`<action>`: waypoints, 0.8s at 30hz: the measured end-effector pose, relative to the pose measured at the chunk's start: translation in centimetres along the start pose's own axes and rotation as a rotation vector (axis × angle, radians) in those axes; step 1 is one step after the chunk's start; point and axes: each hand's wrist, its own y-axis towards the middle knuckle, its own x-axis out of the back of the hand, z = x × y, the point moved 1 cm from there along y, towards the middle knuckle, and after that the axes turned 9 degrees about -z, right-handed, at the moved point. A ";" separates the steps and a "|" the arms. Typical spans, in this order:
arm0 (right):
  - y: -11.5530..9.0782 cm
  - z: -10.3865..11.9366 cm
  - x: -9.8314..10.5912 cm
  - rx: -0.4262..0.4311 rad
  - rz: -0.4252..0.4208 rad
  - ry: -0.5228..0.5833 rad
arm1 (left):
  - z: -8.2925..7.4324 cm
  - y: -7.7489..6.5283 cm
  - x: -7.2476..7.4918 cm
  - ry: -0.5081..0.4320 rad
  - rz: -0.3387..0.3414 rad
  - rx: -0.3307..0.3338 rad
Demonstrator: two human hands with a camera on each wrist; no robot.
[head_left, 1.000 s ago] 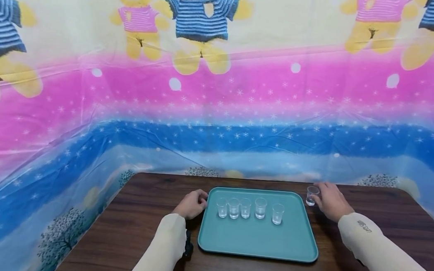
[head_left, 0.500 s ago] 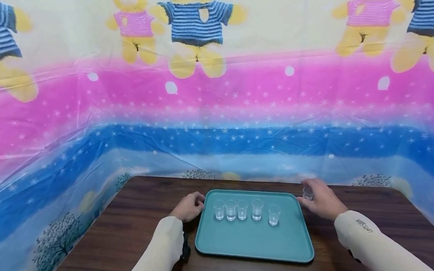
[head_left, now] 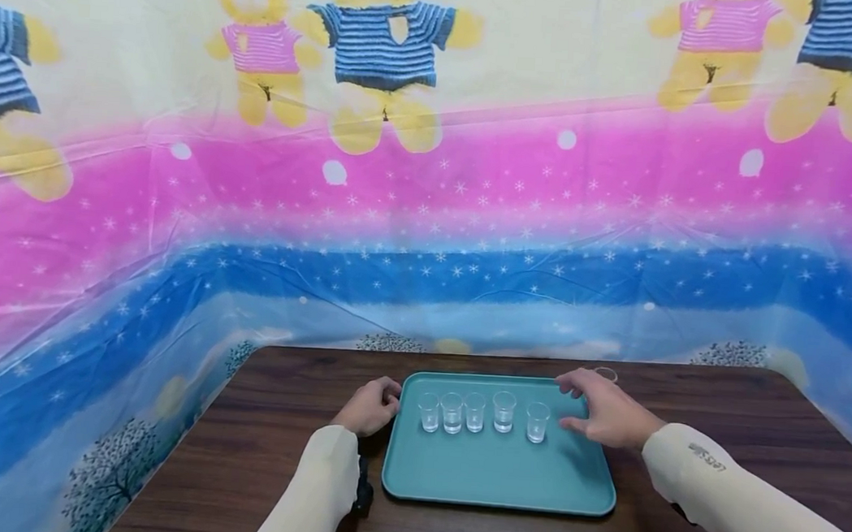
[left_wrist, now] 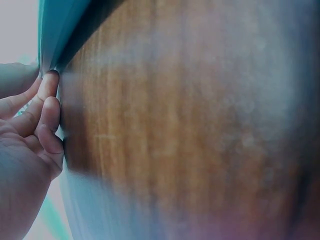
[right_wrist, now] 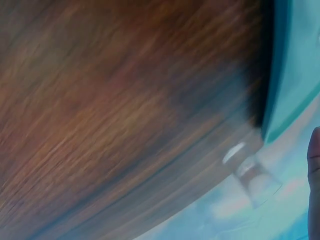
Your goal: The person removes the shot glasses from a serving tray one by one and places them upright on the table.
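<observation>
On the teal rectangular tray [head_left: 501, 478]: five small clear glasses [head_left: 474, 413], far half.
Left edge: left hand [head_left: 368, 406], fingers curled onto it.
Far right corner: right hand [head_left: 611, 409], fingers apart; sixth glass [right_wrist: 255, 180] just beyond.
Rightmost tray glass [head_left: 537, 423]: could topple if brushed.

Left sleeve [head_left: 313, 487]: cream, loose at the cuff; chunky black item [head_left: 363, 488] along its right edge, details unclear. Right sleeve [head_left: 748, 509]: matching cream; small dark lettering [head_left: 707, 456] near the cuff, dark sliver [head_left: 683, 514] beneath. Left hand [head_left: 368, 407], right hand [head_left: 613, 412]: bare.
</observation>
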 end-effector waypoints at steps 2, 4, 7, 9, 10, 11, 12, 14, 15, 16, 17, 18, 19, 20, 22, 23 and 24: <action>0.0 0.6 -0.4 0.025 0.005 -0.008 | 0.0 0.0 0.0 0.001 0.000 0.002; 0.1 1.2 -0.8 0.053 0.012 -0.008 | 0.0 0.0 0.0 0.003 -0.001 0.004; 0.3 1.8 -1.4 0.090 0.027 -0.011 | 0.0 0.0 0.0 0.004 -0.002 0.006; 0.4 2.1 -1.6 0.113 0.035 -0.014 | 0.0 0.1 0.0 0.005 -0.002 0.005; 0.5 2.2 -1.7 0.121 0.037 -0.019 | 0.0 0.1 -0.1 0.006 -0.003 0.003; 0.5 2.3 -1.7 0.129 0.038 -0.022 | 0.0 0.1 -0.1 0.006 -0.003 0.003; 0.6 2.4 -1.7 0.135 0.038 -0.026 | 0.1 0.2 -0.1 0.008 -0.004 0.001; 0.6 2.6 -1.7 0.142 0.036 -0.034 | 0.2 0.2 -0.2 0.009 -0.004 0.000; 0.6 2.6 -1.7 0.145 0.036 -0.035 | 0.2 0.3 -0.2 0.010 -0.005 0.000; 0.7 2.7 -1.7 0.143 0.035 -0.040 | 0.2 0.3 -0.2 0.010 -0.005 -0.001; 0.7 2.7 -1.7 0.142 0.034 -0.044 | 0.3 0.4 -0.2 0.010 -0.004 -0.001; 0.7 2.7 -1.7 0.142 0.033 -0.048 | 0.3 0.4 -0.3 0.011 -0.004 -0.003; 0.8 2.8 -1.7 0.142 0.031 -0.052 | 0.4 0.4 -0.3 0.011 -0.003 -0.003; 0.8 2.8 -1.6 0.143 0.029 -0.055 | 0.4 0.4 -0.2 0.012 -0.003 -0.006; 0.9 2.7 -1.5 0.143 0.025 -0.055 | 0.4 0.4 -0.2 0.011 -0.001 -0.007; 0.9 2.7 -1.4 0.144 0.022 -0.057 | 0.4 0.3 -0.2 0.011 -0.001 -0.007; 0.9 2.6 -1.3 0.146 0.018 -0.053 | 0.4 0.3 -0.2 0.012 0.000 -0.007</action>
